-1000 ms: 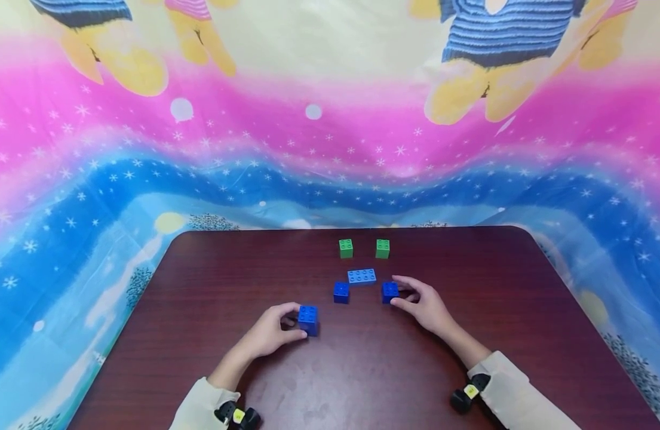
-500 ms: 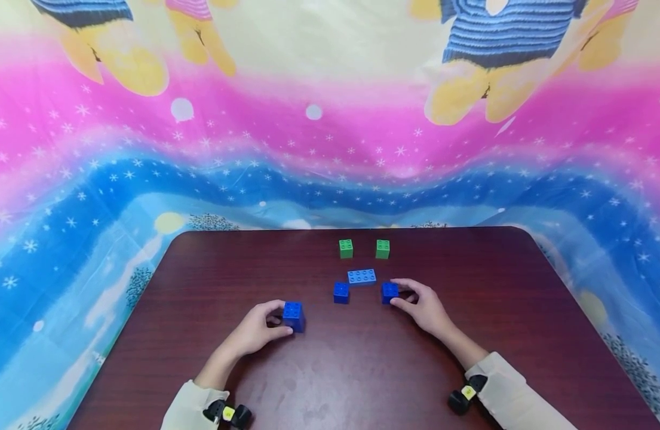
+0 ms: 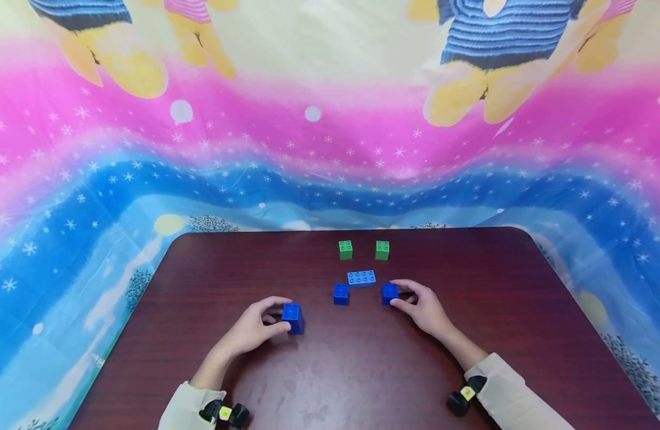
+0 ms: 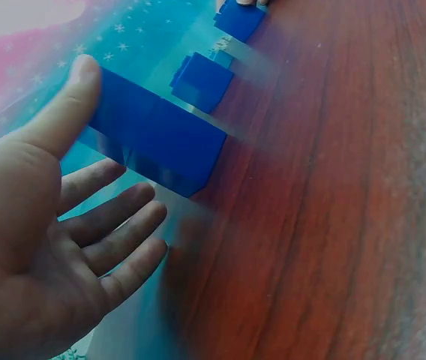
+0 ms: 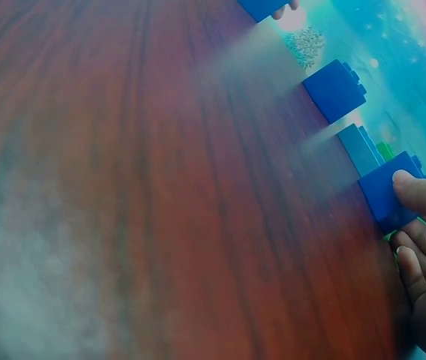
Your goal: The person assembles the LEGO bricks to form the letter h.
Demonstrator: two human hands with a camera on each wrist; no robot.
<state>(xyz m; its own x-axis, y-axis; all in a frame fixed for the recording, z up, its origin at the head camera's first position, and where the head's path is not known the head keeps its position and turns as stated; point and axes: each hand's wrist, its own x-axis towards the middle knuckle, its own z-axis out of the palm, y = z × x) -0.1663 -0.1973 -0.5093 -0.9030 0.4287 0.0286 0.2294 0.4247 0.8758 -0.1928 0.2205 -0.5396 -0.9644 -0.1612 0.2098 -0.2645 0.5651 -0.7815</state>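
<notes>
Left hand (image 3: pixel 252 327) and one tall blue block (image 3: pixel 293 319), studded, have shifted towards nine o'clock, fingers spread. Right hand (image 3: pixel 426 306) pinches one of two blue cubes (image 3: pixel 389 294), three o'clock; twelve: two green cubes (image 3: pixel 345 250), one pale brick (image 3: pixel 361 278).

The tabletop (image 3: pixel 351 370) is wood-grained and glossy. The tall blue block (image 4: pixel 157 135) is smooth, faintly shiny plastic, the green bricks (image 3: pixel 382 251) plastic too. Behind hangs printed cloth (image 3: pixel 330 143); the sleeves (image 3: pixel 520 394) look like matt fabric, though from here I'm unsure.

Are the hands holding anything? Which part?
The left hand pinches the tall blue block near its top; the right hand pinches a small blue block by its sides.
</notes>
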